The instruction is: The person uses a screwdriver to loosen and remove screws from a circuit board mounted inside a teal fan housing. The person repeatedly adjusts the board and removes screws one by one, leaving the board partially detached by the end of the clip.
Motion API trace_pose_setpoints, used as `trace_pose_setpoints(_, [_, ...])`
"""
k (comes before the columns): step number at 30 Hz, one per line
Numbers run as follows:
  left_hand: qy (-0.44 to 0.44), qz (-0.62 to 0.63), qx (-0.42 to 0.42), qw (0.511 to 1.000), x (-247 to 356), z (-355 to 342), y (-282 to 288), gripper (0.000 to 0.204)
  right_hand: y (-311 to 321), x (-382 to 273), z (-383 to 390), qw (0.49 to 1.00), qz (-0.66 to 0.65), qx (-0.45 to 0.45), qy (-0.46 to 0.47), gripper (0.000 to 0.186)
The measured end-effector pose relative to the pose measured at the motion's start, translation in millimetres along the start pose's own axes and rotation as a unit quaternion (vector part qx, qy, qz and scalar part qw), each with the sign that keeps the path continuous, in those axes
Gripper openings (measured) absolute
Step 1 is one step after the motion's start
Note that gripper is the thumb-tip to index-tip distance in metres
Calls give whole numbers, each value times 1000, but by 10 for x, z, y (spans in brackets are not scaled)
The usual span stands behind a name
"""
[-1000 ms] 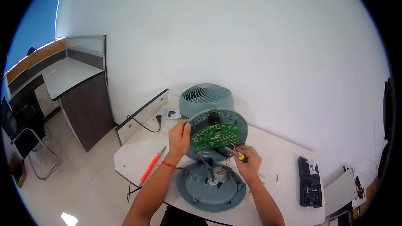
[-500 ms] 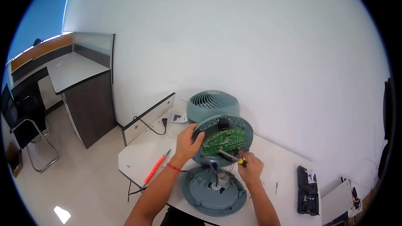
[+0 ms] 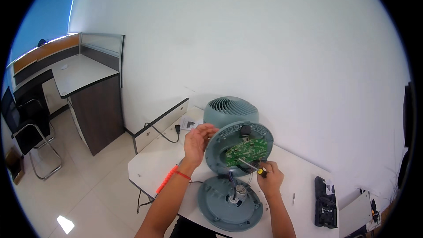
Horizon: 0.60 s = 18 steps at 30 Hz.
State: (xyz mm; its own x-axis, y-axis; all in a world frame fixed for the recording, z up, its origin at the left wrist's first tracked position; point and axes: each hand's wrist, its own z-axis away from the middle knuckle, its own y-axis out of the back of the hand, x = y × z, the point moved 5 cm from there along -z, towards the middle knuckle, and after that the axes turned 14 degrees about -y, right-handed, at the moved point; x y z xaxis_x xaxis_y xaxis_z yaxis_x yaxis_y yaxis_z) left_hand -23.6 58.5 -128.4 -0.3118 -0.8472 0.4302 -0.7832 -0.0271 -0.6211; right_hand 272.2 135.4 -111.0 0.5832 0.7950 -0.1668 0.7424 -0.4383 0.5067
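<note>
A green circuit board [image 3: 246, 152] sits inside a round grey-green housing [image 3: 216, 147] that stands tilted up in front of me. My right hand [image 3: 270, 178] grips a screwdriver [image 3: 261, 172] by its yellow and black handle, its shaft reaching to the board's lower left part. At the housing's left rim is my left hand [image 3: 198, 143], fingers stretched out and holding nothing; whether the fingertips touch the rim is hard to tell. Thin wires run down to a round base [image 3: 211, 205] with a silver motor [image 3: 241, 190] on it.
Behind the housing stands a fan body [image 3: 231, 110] with a spiral grille. An orange-handled soldering iron [image 3: 166, 180] lies left of my left forearm. A power plug [image 3: 177, 130] rests by a leaflet [image 3: 188, 124]. To the right are a small bit [image 3: 294, 199] and a black tool case [image 3: 325, 213].
My left hand has let go of the housing's rim, its thumb coming off the inside edge. The screwdriver remains in my right hand at the board. The whole view has shifted slightly.
</note>
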Motion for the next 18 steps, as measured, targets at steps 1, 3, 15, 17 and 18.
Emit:
trace_pose_setpoints(1, [2,17,6,1000,8,4,13,68,-10,11,5,1000,-2,2,-2,37])
trace_pose_setpoints(3, [4,32,7,999,19,6,18,67,-42,45,25,1000,-2,10,-5,35])
trace_pose_setpoints(15, [22,279,83,956,-27,9,117,66,-12,40,15,1000,-9,24,-10,31])
trace_pose_setpoints(17, [18,348,100,932,21,-17,118,66,-15,57,31,999,-18,29,-1,33])
trace_pose_setpoints(18, [16,366,105,925,51,-23,110,67,-23,59,42,999,-19,28,0,33])
